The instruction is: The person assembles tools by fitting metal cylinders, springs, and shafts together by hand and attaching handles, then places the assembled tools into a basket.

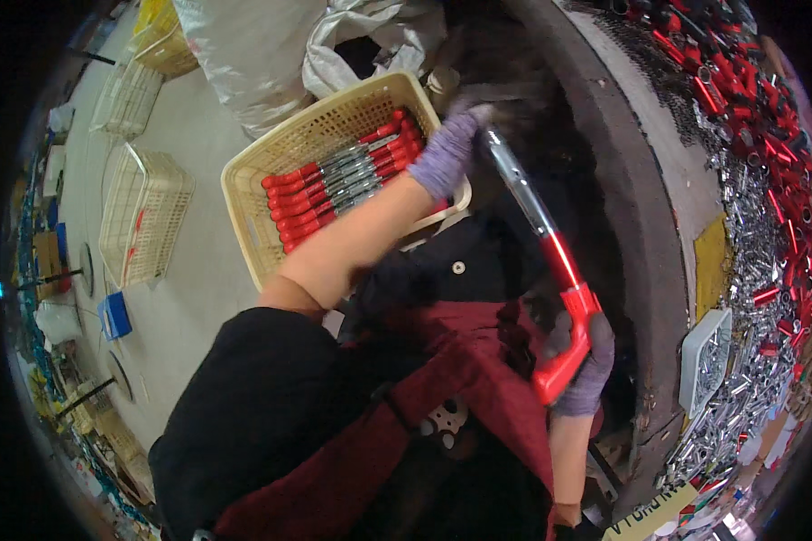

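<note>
My right hand [594, 368], in a purple-grey glove, is closed round the angled red grip of a red-handled tool with a shiny metal tube [534, 209]. The tube slants up and left from the grip, with a red sleeve at its lower part. Across the basket reaches my left arm, and my gloved left hand [451, 149] is at the tube's upper end. Its fingers are blurred, so whether they grip the tube does not show. Under that forearm, a cream plastic basket [236, 194] holds several similar red and silver tools [334, 180] lying side by side.
At right, a bench edge [636, 180] borders heaped red parts [740, 81] and small metal pieces [740, 288], with a pale tray [705, 361] among them. White sacks [244, 54] stand beyond the basket. Another basket [149, 216] and a blue box [115, 316] are on the floor at left.
</note>
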Available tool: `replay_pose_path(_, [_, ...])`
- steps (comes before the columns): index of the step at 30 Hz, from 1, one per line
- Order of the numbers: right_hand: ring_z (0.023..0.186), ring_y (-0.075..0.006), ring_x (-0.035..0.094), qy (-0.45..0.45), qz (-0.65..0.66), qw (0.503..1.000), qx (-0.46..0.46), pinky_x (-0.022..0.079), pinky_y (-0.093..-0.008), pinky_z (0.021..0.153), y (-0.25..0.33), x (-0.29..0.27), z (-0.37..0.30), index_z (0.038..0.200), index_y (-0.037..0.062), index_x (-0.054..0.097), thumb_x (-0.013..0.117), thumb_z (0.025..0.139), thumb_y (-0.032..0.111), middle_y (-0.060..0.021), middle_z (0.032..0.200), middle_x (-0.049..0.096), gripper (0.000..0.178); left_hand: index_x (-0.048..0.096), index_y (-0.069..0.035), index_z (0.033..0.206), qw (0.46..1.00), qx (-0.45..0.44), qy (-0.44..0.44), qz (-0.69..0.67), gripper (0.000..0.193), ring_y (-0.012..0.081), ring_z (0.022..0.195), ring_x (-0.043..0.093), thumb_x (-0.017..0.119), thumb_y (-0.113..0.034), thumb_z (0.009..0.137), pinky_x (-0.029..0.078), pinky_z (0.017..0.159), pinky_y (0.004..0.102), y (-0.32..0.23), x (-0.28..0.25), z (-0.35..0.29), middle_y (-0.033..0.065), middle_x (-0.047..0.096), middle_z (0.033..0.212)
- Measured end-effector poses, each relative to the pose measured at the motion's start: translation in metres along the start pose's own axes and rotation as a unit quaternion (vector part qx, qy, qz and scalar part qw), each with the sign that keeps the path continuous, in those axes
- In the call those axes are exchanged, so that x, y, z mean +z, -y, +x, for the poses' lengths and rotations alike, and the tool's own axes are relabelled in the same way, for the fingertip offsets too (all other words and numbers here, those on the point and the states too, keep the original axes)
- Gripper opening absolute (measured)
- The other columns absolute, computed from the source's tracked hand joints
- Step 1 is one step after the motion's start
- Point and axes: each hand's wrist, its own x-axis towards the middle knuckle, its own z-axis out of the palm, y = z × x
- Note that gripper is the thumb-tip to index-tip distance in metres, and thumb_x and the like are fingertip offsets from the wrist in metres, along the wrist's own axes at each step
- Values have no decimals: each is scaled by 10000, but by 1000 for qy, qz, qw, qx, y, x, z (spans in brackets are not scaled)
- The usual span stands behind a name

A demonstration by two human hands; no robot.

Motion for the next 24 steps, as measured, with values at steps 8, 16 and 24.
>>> replay_pose_path(8, [662,-184,597,-9,-95,983,160,526,-310,595,-39,63,82,1239,10,437,607,816,287,-120,837,607,533,437,-67,1281,513,321,404,686,508,269,1067,532,598,-241,831,427,901,354,-23,-80,-50,156,532,1166])
replay_pose_path(16, [775,-189,622,-84,-242,967,4,524,-305,679,-16,25,69,1173,-4,500,573,870,213,-137,936,628,379,367,-58,1352,742,-175,136,633,626,285,1208,455,616,-249,810,371,993,334,108,-311,-7,199,457,1310])
replay_pose_path(24, [736,-164,603,-248,-235,940,-16,501,-281,655,-20,7,38,1103,22,534,607,850,196,-110,922,628,316,424,-143,1330,655,-228,154,704,574,321,1216,441,563,-317,801,361,1000,390,227,-374,-26,188,447,1323])
